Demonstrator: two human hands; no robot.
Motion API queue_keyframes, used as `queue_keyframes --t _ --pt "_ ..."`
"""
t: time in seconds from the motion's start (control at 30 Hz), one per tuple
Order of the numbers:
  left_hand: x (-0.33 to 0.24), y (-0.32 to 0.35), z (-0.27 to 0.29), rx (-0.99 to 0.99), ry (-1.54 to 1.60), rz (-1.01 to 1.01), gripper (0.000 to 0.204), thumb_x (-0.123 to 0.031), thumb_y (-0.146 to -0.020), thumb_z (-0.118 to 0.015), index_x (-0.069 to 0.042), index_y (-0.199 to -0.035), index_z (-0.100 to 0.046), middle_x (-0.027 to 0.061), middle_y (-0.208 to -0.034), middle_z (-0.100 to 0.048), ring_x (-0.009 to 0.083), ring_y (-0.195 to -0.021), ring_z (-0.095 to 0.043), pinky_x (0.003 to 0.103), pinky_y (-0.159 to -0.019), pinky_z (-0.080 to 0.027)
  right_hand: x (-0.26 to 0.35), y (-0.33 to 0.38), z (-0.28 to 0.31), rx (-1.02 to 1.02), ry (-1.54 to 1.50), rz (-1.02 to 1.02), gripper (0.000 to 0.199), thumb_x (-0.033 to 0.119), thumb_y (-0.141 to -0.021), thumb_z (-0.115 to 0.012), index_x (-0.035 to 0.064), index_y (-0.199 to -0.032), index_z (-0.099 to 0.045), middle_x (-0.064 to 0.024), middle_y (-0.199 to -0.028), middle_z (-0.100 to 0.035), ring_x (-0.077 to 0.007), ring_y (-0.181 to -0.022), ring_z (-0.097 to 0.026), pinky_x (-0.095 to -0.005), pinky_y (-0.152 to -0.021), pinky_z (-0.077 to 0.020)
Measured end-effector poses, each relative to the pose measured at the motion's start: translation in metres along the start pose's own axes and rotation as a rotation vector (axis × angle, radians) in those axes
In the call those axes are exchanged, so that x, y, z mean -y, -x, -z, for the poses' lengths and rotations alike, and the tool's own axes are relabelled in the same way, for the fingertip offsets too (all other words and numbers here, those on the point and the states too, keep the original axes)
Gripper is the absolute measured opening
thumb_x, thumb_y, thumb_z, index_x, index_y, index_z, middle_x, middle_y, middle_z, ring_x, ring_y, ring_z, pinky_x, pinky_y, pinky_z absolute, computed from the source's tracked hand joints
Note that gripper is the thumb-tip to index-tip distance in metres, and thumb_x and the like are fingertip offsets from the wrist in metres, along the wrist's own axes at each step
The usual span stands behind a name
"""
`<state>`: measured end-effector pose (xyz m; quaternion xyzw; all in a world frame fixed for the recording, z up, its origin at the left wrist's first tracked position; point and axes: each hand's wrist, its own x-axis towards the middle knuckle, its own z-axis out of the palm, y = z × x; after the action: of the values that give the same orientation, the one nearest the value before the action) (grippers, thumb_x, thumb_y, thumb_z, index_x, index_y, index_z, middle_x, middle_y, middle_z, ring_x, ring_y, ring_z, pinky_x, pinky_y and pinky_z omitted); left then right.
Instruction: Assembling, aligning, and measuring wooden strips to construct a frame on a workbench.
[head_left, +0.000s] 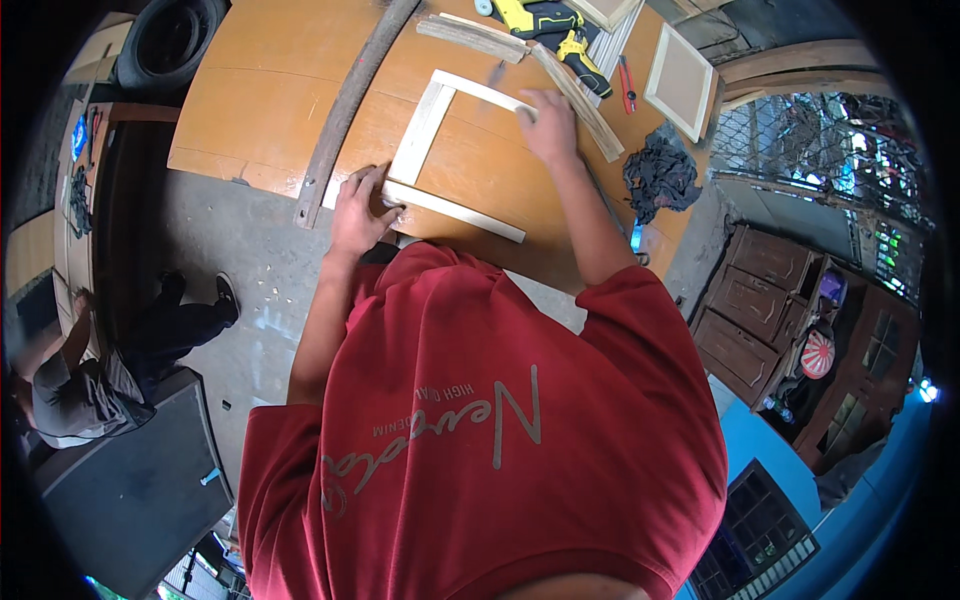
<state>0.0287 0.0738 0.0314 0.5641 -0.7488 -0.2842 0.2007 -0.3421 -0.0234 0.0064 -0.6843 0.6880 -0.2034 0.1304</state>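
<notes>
A three-sided frame of pale wood strips (pixel 420 135) lies on the orange-brown table, its right side without a strip. My left hand (pixel 358 212) is at the near left corner, thumb and fingers closed around the joint where the near strip (pixel 465 217) meets the left one. At the right end of the far strip (pixel 490 95), my right hand (pixel 550 128) has its fingers curled onto the wood. The undersides of both hands are hidden.
A long dark wooden bar (pixel 350 110) lies left of the frame. Wood offcuts (pixel 475 38), yellow-black power tools (pixel 582 62), a red cutter (pixel 627 85), a framed panel (pixel 680 80) and a dark rag (pixel 660 175) lie beyond and right. Another person (pixel 80 390) is at the far left.
</notes>
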Motion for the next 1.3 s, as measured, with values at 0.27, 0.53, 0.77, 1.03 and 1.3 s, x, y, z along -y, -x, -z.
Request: queue_keyframes --t 0.27,0.53,0.77,1.03,1.3 --pt "0.006 -0.012 0.001 0.041 -0.073 -0.091 0.083 -0.014 -0.071 -0.087 -0.010 -0.147 -0.055 0.0127 -0.145 -0.057 0.0360 -0.129 -0.055 0.043 -0.112 -0.045 0.089 0.021 -0.049 0.063 -0.108 0.160 0.063 0.036 -0.085 -0.080 0.0096 -0.139 -0.060 -0.0168 -0.150 -0.049 -0.0376 -0.140 -0.043 -0.0500 -0.117 -0.0359" --pt "0.008 -0.020 0.006 0.076 -0.081 -0.134 0.070 -0.015 -0.075 -0.083 -0.015 -0.142 -0.062 0.0089 -0.139 -0.062 0.0334 -0.124 -0.058 0.042 -0.108 -0.048 0.086 -0.019 -0.068 0.021 -0.045 0.118 0.061 0.031 -0.091 -0.074 0.0084 -0.144 -0.056 -0.0109 -0.150 -0.049 -0.0324 -0.141 -0.042 -0.0492 -0.118 -0.0332" --pt "0.027 -0.019 -0.002 0.045 -0.183 -0.245 0.050 -0.021 -0.081 -0.080 -0.021 -0.131 -0.072 0.0044 -0.135 -0.064 0.0299 -0.123 -0.057 0.043 -0.105 -0.049 0.090 -0.042 -0.065 0.126 -0.076 0.073 0.049 0.024 -0.091 -0.074 0.0133 -0.138 -0.064 -0.0038 -0.140 -0.059 -0.0294 -0.132 -0.050 -0.0462 -0.115 -0.0390" --pt "0.027 -0.017 -0.002 0.028 -0.159 -0.236 0.045 -0.024 -0.084 -0.079 -0.021 -0.128 -0.073 0.0011 -0.134 -0.063 0.0291 -0.126 -0.055 0.045 -0.105 -0.048 0.085 -0.047 -0.062 0.124 -0.140 0.053 0.049 0.016 -0.086 -0.078 0.0131 -0.133 -0.068 -0.0060 -0.133 -0.065 -0.0319 -0.124 -0.056 -0.0418 -0.112 -0.0438" --pt "0.022 -0.015 0.000 0.069 -0.193 -0.190 0.046 -0.026 -0.086 -0.077 -0.022 -0.131 -0.069 0.0000 -0.138 -0.060 0.0281 -0.126 -0.054 0.046 -0.106 -0.044 0.085 -0.053 -0.059 0.164 -0.123 0.052 0.051 0.015 -0.085 -0.079 0.0147 -0.135 -0.068 -0.0112 -0.136 -0.063 -0.0344 -0.126 -0.055 -0.0415 -0.112 -0.0438"
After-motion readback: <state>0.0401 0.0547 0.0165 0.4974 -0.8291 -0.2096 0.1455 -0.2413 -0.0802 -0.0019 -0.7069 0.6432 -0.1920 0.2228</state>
